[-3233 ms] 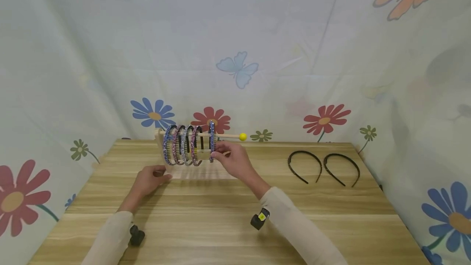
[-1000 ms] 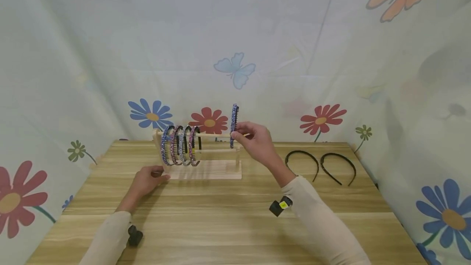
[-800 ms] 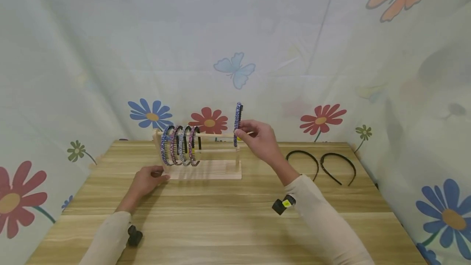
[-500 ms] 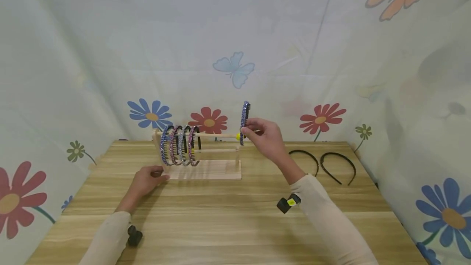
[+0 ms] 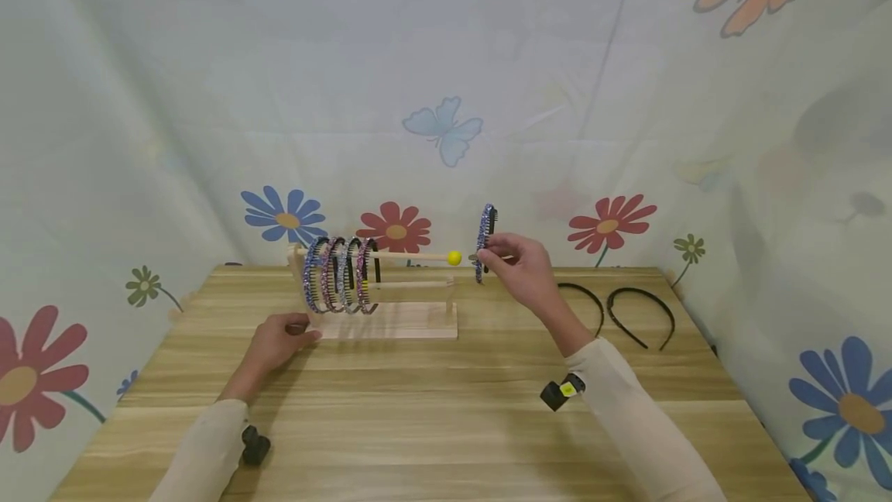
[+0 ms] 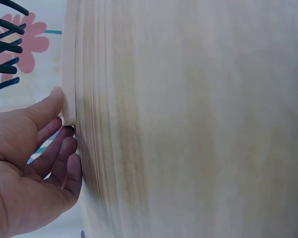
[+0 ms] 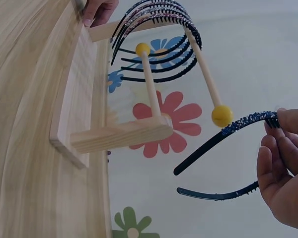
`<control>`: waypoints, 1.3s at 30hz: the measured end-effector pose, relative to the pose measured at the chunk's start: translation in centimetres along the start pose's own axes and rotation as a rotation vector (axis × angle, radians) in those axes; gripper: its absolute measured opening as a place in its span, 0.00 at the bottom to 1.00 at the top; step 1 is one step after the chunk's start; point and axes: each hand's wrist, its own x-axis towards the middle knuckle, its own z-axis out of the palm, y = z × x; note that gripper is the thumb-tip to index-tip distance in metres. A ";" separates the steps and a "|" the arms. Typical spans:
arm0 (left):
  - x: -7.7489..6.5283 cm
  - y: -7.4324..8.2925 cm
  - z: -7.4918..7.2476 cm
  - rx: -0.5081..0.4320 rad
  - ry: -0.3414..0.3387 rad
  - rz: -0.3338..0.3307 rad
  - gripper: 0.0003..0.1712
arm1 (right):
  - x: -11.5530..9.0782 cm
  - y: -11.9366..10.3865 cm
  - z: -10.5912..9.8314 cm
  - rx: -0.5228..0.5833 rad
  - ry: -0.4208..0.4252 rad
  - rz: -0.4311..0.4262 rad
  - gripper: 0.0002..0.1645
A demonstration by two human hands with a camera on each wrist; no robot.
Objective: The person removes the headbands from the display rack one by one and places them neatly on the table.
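Right hand [image 5: 521,268], right of centre, pinches glittery, toothed, curved blue headband [image 5: 483,235]; left hand [image 5: 277,343], lower left, grips flat-based, smooth wooden stand [image 5: 411,321].

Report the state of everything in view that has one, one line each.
Wooden rack: standing upright on the table
Four glittery headbands: hanging on the rack's upper bar
Fifth glittery headband: off the rack, held in the air
Right hand: fingers pinching that fifth headband
Left hand: holding the rack's base at its left end
Two black headbands: lying on the table, one partly hidden
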 end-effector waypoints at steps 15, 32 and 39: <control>0.2 -0.4 -0.1 -0.010 0.014 0.019 0.26 | -1.0 2.6 -0.3 0.001 -0.013 0.107 0.20; 0.2 -0.3 -0.1 -0.014 0.001 0.017 0.27 | -1.6 5.6 0.8 -0.041 0.002 0.157 0.18; 0.2 -0.3 0.1 -0.016 -0.002 0.020 0.27 | -1.7 6.5 1.3 -0.052 0.001 0.201 0.21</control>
